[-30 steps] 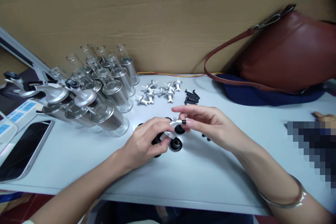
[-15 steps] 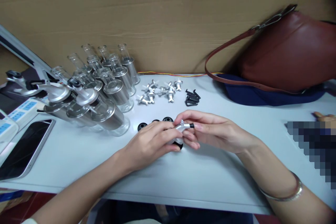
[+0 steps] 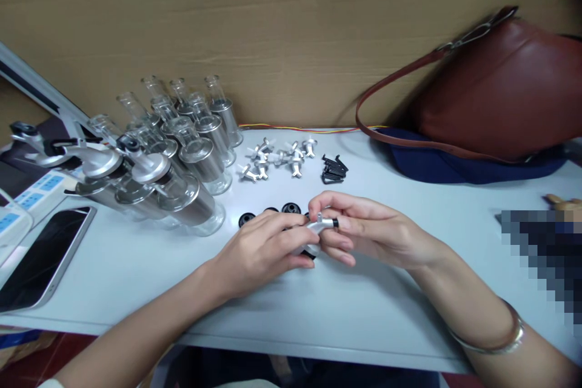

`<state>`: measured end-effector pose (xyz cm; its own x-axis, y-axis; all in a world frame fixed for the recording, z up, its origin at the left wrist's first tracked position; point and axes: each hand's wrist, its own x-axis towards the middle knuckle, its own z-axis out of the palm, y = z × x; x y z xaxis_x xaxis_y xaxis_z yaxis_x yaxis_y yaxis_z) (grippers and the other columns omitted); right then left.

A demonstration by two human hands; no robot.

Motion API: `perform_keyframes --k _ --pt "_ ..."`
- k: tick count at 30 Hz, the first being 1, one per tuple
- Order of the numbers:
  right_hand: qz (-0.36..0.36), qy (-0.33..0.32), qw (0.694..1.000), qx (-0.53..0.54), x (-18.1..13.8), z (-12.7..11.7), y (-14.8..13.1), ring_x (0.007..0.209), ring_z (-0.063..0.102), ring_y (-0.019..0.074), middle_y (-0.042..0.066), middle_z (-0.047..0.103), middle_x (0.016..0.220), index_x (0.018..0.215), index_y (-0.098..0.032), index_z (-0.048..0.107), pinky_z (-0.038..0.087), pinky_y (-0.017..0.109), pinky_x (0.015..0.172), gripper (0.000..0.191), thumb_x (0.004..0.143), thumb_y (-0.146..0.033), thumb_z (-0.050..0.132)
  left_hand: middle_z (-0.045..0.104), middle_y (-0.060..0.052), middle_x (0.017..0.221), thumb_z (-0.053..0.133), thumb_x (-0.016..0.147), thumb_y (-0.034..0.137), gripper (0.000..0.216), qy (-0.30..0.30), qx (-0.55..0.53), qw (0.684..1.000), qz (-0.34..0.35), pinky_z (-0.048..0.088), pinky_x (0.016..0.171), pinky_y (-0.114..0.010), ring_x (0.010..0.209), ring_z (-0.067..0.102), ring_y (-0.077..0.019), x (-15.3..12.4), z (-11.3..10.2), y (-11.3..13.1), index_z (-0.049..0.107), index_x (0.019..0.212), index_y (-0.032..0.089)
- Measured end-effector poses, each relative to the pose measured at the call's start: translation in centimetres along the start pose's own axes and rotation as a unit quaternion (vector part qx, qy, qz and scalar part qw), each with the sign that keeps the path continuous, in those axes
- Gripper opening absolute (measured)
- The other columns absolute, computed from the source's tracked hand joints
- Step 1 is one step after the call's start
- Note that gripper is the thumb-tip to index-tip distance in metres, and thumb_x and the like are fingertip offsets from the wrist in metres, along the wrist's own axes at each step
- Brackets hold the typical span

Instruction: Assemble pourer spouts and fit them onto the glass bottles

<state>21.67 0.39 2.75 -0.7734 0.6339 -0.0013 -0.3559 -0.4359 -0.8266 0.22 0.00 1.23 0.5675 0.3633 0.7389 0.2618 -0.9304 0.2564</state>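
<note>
View: head camera, looking down on a white tabletop [image 3: 318,315] that runs up to a brown cardboard wall [image 3: 273,24].
Left hand [image 3: 259,251]: comes in from 7 o'clock, with the thumb and fingers closed around the lower end of a small silver metal nozzle piece [image 3: 318,226].
Right hand [image 3: 377,233]: comes in from 4 o'clock. The thumb and forefinger are pinched on the tip end, where a black ring [image 3: 335,224] sits, and the other fingers curl loosely below. A silver bangle [image 3: 495,339] is on the wrist.
Nozzle piece: at the centre of the view, clamped between both hands just above the table. Something black shows beneath it, but whether it is joined on cannot be told.
Black round rubber caps [image 3: 290,208]: loose on the table at 11 o'clock from the hands, just beside the left fingertips.
White-and-silver T-shaped small parts [image 3: 277,157]: a scattered cluster at 12 o'clock, well apart from the hands.
Black plastic clips [image 3: 333,168]: a small heap at 1 o'clock.
Clear glass canisters with metal collars [image 3: 200,133]: grouped at 10 o'clock — several at the near left already carry silver spray heads [image 3: 97,160], while those behind stand open-topped.
Progress: by the look of it, a few units are finished. One nozzle is in the hands, and the loose caps, T-parts and clips suggest much is left.
Elsewhere: a dark smartphone [image 3: 40,254] lies at 9 o'clock and a brown leather shoulder bag [image 3: 500,91] at 2 o'clock — another person's fingertips [image 3: 561,200] are at 3 o'clock.
</note>
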Motion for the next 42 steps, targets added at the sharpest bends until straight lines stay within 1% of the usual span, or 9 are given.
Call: perform_keyframes --k 4,7,10,14,16,18,25,38,42 --pt "-0.021 0.021 0.997 -0.068 0.1 0.4 -0.1 0.057 0.044 0.0077 -0.005 0.043 0.066 0.105 -0.017 0.057 0.039 0.023 0.060 0.022 0.094 -0.036 0.061 0.071 -0.011 0.097 0.049 0.098 0.030 0.016 -0.007 -0.004 1.000 -0.007 0.056 0.073 -0.024 0.085 0.070 -0.0149 0.0 -0.1 0.0 0.052 0.106 0.017" --pt "-0.076 0.100 0.961 -0.248 0.2 0.6 0.0 0.063 0.054 0.0118 -0.003 0.051 0.070 0.112 -0.019 0.055 0.044 0.026 0.064 0.025 0.098 -0.039 0.052 0.071 -0.010 0.096 0.049 0.097 0.031 0.018 0.006 -0.016 0.999 -0.034 0.057 0.074 -0.025 0.087 0.070 -0.0159 -0.1 -0.1 -0.2 0.052 0.108 0.017" --pt "-0.174 0.194 0.807 -0.530 0.4 0.4 0.2 0.074 0.060 0.0148 0.002 0.062 0.081 0.116 -0.020 0.055 0.045 0.027 0.070 0.020 0.101 -0.028 0.044 0.071 -0.009 0.096 0.052 0.096 0.033 0.021 0.029 -0.021 0.997 -0.067 0.056 0.078 -0.027 0.089 0.070 -0.0168 -0.3 0.0 -0.4 0.052 0.111 0.017" --pt "-0.263 0.172 0.581 -0.751 0.5 -0.1 0.1 0.068 0.056 0.0150 0.003 0.063 0.079 0.103 -0.018 0.058 0.042 0.027 0.066 0.017 0.101 -0.019 0.041 0.072 -0.009 0.097 0.053 0.095 0.033 0.023 0.029 -0.028 0.996 -0.074 0.056 0.081 -0.027 0.091 0.070 -0.0166 -0.6 0.2 -0.6 0.052 0.112 0.017" --pt "-0.267 0.163 0.524 -0.792 0.5 -0.3 0.0 0.063 0.051 0.0154 0.002 0.059 0.073 0.098 -0.017 0.058 0.040 0.028 0.064 0.019 0.101 -0.017 0.039 0.072 -0.009 0.097 0.052 0.096 0.034 0.023 0.025 -0.030 0.996 -0.076 0.056 0.081 -0.027 0.091 0.070 -0.0165 -0.6 0.2 -0.5 0.052 0.111 0.017" --pt "-0.258 0.160 0.504 -0.809 0.4 -0.3 -0.1 0.062 0.049 0.0152 0.001 0.056 0.071 0.095 -0.017 0.057 0.039 0.028 0.063 0.020 0.101 -0.015 0.038 0.072 -0.009 0.096 0.053 0.095 0.034 0.023 0.016 -0.031 0.996 -0.080 0.055 0.081 -0.027 0.090 0.070 -0.0164 -0.5 0.2 -0.4 0.053 0.110 0.016" --pt "-0.242 0.155 0.572 -0.768 0.4 -0.2 0.0 0.062 0.047 0.0139 0.000 0.052 0.070 0.087 -0.019 0.052 0.039 0.025 0.061 0.021 0.101 -0.015 0.036 0.073 -0.011 0.097 0.056 0.094 0.028 0.021 -0.007 -0.033 0.997 -0.076 0.055 0.082 -0.026 0.093 0.069 -0.0167 -0.4 -0.1 -0.1 0.055 0.110 0.014" --pt "-0.104 0.190 0.822 -0.526 0.3 1.0 -0.1 0.052 0.034 0.0100 -0.005 0.035 0.058 0.066 -0.020 0.042 0.031 0.023 0.050 0.043 0.100 -0.046 0.039 0.070 -0.012 0.101 0.051 0.096 0.022 0.019 -0.050 0.018 0.998 -0.047 0.057 0.081 -0.030 0.089 0.068 -0.0177 -0.5 -0.2 -0.3 0.058 0.112 0.014" --pt "-0.108 0.186 0.836 -0.504 0.3 1.0 -0.1 0.052 0.037 0.0103 -0.004 0.038 0.058 0.065 -0.020 0.043 0.032 0.024 0.051 0.044 0.100 -0.046 0.038 0.071 -0.012 0.100 0.051 0.096 0.026 0.020 -0.047 0.003 0.998 -0.050 0.057 0.081 -0.029 0.090 0.069 -0.0179 -0.3 -0.3 -0.1 0.057 0.112 0.014"
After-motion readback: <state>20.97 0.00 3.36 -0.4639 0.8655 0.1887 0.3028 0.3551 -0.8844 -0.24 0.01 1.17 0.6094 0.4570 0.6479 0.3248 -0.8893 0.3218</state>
